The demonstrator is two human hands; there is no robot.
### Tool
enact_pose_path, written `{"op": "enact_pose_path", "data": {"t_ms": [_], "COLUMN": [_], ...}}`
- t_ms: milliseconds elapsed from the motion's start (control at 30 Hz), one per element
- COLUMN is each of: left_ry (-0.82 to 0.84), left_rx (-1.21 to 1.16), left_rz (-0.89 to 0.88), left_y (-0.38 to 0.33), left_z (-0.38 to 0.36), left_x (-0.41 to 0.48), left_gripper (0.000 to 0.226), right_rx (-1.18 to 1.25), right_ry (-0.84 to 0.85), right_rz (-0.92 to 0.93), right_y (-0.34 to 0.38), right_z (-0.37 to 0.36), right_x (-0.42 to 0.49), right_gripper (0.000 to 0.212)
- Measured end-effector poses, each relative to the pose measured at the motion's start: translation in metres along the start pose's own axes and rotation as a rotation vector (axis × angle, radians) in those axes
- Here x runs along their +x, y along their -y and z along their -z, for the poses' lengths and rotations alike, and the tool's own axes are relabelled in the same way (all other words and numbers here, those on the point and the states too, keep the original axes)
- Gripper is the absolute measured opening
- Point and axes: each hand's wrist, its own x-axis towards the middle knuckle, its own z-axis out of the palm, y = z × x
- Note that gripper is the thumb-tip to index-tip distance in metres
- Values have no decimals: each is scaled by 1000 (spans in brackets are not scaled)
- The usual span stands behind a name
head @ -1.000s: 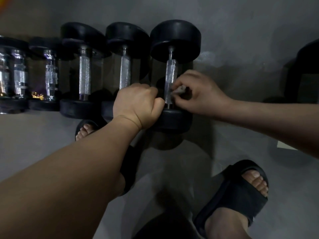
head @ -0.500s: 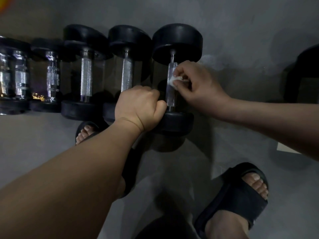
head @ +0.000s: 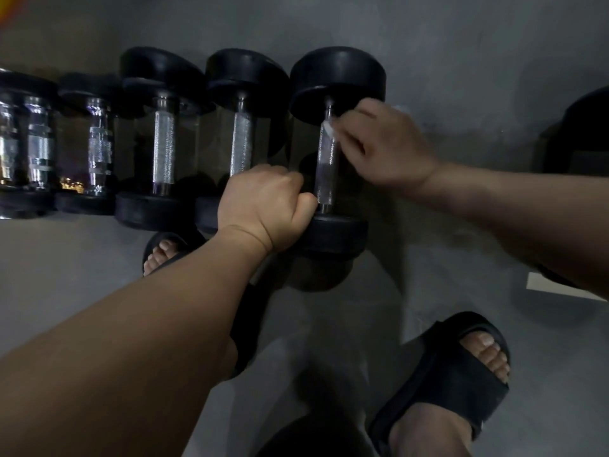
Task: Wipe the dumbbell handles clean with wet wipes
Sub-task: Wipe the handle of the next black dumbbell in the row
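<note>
Right hand [head: 389, 150]: fingers pinch the wet wipe [head: 329, 127] against the top of the handle [head: 324, 173] of the rightmost dumbbell [head: 336, 74], which lies on the floor [head: 428, 275]. Left hand [head: 263, 206]: fingers curled tight, gripping its near head. Other dumbbells [head: 242, 140] lie alongside, to the left.

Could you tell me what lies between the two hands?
In the head view, the bare knurled handle of the rightmost dumbbell runs between the left hand and the right hand holding the wipe.

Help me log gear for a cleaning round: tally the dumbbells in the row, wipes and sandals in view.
Dumbbells: 5 clear; the far-left edge is too dark to split
Wipes: 1
Sandals: 2
Total: 8
</note>
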Motion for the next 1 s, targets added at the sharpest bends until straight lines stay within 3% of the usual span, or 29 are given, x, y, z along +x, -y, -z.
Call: {"op": "enact_pose_path", "data": {"t_ms": [200,233,300,367,567,667,733,867,1000], "left_ry": [-3,-6,-7,-6,-11,-10,-6,-11,-11], "left_rx": [3,2,-2,-2,8,5,5,4,-7], "left_rz": [-1,-2,-1,-2,-5,-4,-4,-6,-1], "left_y": [-2,-2,-2,-1,-1,-2,-2,-2,-1], "left_z": [1,2,2,1,0,2,2,2,2], "left_x": [0,0,0,0,-1,0,-1,1,-1], "left_gripper": [38,38,38,37,36,37,36,36,36], "right_rx": [-217,-236,-195,-234,-391,-427,-419,-177,-109], "right_ry": [103,120,156,162,259,297,311,184,100], "right_rz": [105,56,-5,66,97,75,49,31,31], "right_y": [4,0,0,0,13,1,-12,-15,3], "right_z": [-3,-2,3,9,17,18,14,12,6], "right_x": [-12,-9,1,10,12,8,1,-7,8], "right_gripper": [49,50,42,37,46,37,23,28,20]}}
